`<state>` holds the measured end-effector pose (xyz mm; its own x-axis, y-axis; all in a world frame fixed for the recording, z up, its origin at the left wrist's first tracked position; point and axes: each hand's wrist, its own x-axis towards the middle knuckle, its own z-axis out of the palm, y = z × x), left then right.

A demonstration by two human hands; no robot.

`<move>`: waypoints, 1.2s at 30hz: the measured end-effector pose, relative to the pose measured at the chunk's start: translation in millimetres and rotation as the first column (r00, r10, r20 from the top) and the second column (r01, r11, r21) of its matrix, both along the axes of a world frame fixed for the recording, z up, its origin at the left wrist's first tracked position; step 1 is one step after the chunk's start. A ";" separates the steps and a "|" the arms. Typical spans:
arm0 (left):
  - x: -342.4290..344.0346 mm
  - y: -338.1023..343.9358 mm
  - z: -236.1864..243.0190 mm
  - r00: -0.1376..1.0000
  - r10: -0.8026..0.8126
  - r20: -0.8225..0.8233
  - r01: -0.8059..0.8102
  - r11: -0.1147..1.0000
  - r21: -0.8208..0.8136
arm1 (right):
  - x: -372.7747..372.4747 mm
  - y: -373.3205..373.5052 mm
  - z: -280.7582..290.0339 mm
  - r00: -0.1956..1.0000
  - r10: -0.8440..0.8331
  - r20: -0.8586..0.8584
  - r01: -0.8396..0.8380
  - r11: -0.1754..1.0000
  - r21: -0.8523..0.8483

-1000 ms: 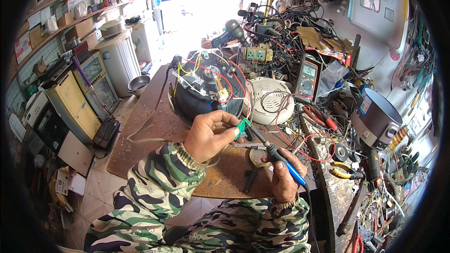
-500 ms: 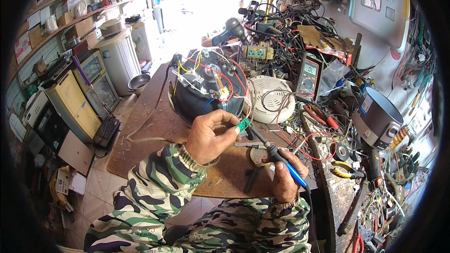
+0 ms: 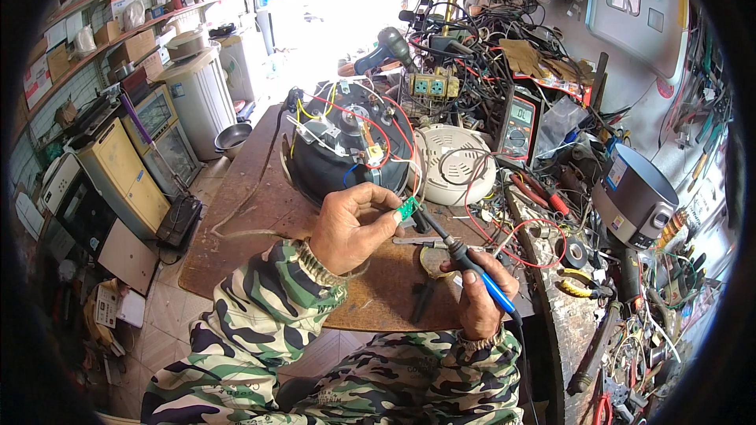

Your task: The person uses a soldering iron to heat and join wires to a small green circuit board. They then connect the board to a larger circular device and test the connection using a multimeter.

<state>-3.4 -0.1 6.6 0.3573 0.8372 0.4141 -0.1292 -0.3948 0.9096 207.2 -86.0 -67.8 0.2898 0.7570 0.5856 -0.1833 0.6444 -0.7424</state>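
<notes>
Between the thumb and fingers of my left hand point(image 3: 352, 227) is a small green circuit board point(image 3: 407, 208). My right hand point(image 3: 482, 293) is wrapped round the blue handle of a soldering iron point(image 3: 490, 282), whose tip points up and left at the board; whether it touches, I cannot tell. Just beyond my left hand sits an upturned black cooker body point(image 3: 327, 161) with red, white, yellow and blue wires on its underside. A round cream vented cover point(image 3: 457, 167) lies to its right.
The brown wooden table point(image 3: 252, 256) carries the work. To the right stand a multimeter point(image 3: 520, 122), a grey cooker shell point(image 3: 636, 193), yellow-black pliers point(image 3: 581, 285) and black tape point(image 3: 576, 252). A tangle of cables point(image 3: 472, 39) fills the back. Cabinets point(image 3: 122, 173) line the left.
Hardly anything differs. Both hands keep their grips and places, with the iron's tip still by the circuit board; the view has shifted very slightly.
</notes>
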 end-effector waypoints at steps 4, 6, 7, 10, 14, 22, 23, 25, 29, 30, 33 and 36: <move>0.2 1.2 -0.8 1.000 -0.006 0.004 0.006 1.000 -0.025 | 0.1 0.4 1.8 1.000 0.003 0.030 -0.004 1.000 0.027; -0.2 0.4 1.0 1.000 -0.007 0.005 0.007 0.999 -0.047 | 1.3 0.9 0.1 0.999 -0.005 0.049 0.004 1.000 0.021; -0.6 -0.3 2.0 1.000 -0.004 0.007 0.004 0.998 -0.056 | 1.7 1.2 -0.7 0.998 -0.007 0.058 0.005 1.000 0.019; 0.1 0.6 0.1 1.000 -0.008 0.015 0.009 0.999 -0.045 | 3.6 -1.3 -3.9 0.998 0.038 -0.058 -0.041 0.998 -0.057; -2.7 0.5 2.3 1.000 -0.002 -0.010 0.001 0.998 -0.058 | 7.4 2.2 -8.5 0.989 0.074 -0.132 -0.086 0.992 -0.090; -2.7 -0.2 -0.8 0.995 0.065 -0.079 -0.058 0.994 0.089 | 10.6 1.9 1.8 0.957 0.106 -0.270 -0.149 0.978 -0.147; -3.5 -0.5 -1.0 0.993 0.081 -0.091 -0.069 0.990 0.119 | 12.6 4.3 2.5 0.947 0.110 -0.301 -0.166 0.972 -0.168; -1.8 2.3 -3.0 0.994 0.052 -0.093 -0.039 0.989 0.143 | 21.2 7.3 6.6 0.898 0.098 -0.429 -0.214 0.949 -0.232; -0.7 2.3 -1.1 0.991 0.058 -0.120 -0.034 0.981 0.190 | 36.0 24.0 26.2 0.874 0.194 -0.445 -0.340 0.899 -0.276; -1.7 1.8 0.0 0.989 0.066 -0.132 -0.039 0.979 0.202 | 40.7 27.8 30.3 0.886 0.202 -0.416 -0.352 0.879 -0.322; -1.4 1.1 1.4 0.983 0.098 -0.155 -0.059 0.969 0.242 | 49.8 40.7 39.2 0.912 0.201 -0.357 -0.340 0.859 -0.384; -0.7 1.0 2.7 0.974 0.124 -0.189 -0.062 0.951 0.302 | 57.7 49.5 45.9 0.926 0.209 -0.313 -0.328 0.857 -0.397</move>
<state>-4.1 0.9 9.3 0.3857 0.7238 0.5721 0.0961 -0.6482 0.7554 264.9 -36.5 -21.9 0.1288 0.9851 0.1140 -0.5187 0.1649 -0.8389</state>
